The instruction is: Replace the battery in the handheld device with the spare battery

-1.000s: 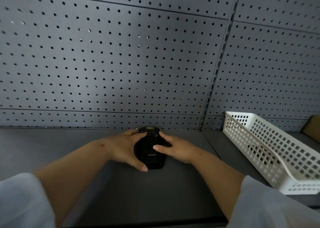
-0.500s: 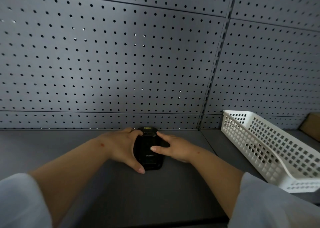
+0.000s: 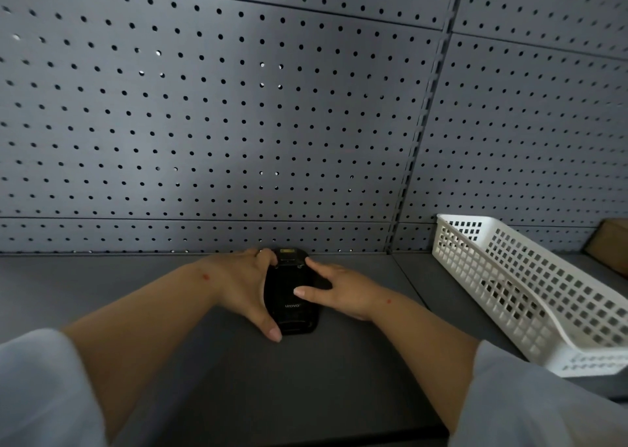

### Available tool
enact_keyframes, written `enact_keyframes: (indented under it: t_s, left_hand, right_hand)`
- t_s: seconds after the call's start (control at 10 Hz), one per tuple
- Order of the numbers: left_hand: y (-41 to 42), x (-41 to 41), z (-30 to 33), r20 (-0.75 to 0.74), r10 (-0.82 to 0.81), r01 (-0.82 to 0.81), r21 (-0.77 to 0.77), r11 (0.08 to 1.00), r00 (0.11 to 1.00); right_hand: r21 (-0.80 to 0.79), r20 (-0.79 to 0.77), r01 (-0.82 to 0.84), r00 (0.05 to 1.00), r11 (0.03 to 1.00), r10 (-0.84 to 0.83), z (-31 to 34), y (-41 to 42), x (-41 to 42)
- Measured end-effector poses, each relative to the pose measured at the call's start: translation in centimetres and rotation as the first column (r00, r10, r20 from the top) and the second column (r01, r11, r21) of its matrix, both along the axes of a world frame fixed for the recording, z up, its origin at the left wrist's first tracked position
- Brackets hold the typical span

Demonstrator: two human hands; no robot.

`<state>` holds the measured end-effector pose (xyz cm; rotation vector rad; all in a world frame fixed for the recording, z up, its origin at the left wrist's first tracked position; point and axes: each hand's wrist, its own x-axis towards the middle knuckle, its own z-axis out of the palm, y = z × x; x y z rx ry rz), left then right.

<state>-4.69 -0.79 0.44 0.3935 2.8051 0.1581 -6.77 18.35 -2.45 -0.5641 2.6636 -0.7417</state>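
A black handheld device [image 3: 291, 295] lies back side up on the grey shelf, close to the pegboard wall, with a small logo near its lower end. My left hand [image 3: 243, 285] wraps its left edge, thumb along the lower corner and fingers curled over the top. My right hand [image 3: 341, 292] rests against its right side, with the thumb lying across the back and the index finger touching the top right corner. No spare battery is in view.
A white perforated plastic basket [image 3: 523, 287] stands at the right on the grey shelf [image 3: 306, 385]. A brown cardboard box [image 3: 611, 246] sits behind it at the far right. The grey pegboard wall [image 3: 238, 123] rises directly behind the device.
Both hands stay on the device. My left fingers have curled further over its top edge, and the view has shifted slightly.
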Motion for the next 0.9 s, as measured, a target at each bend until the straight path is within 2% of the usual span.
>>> enact_keyframes:
  t_s: [0.6,0.8,0.9]
  left_hand:
    - [-0.7,1.1,-1.1,-0.001,0.059,-0.057,0.275,0.96,0.998]
    - [-1.3,1.8,-2.0,0.021,0.084,-0.087,0.323,0.942,0.996]
    - [-1.2,2.9,-1.6,0.059,0.095,-0.111,0.415,0.903,0.994]
  right_hand:
    - [-0.005,-0.005,-0.001,1.0,1.0,0.001,-0.2,-0.1,-0.1]
    - [-0.02,0.066,0.003,0.998,1.0,-0.002,-0.1,-0.2,-0.1]
    - [-0.234,0.167,0.111,0.983,0.966,-0.073,2.3,0.7,0.6]
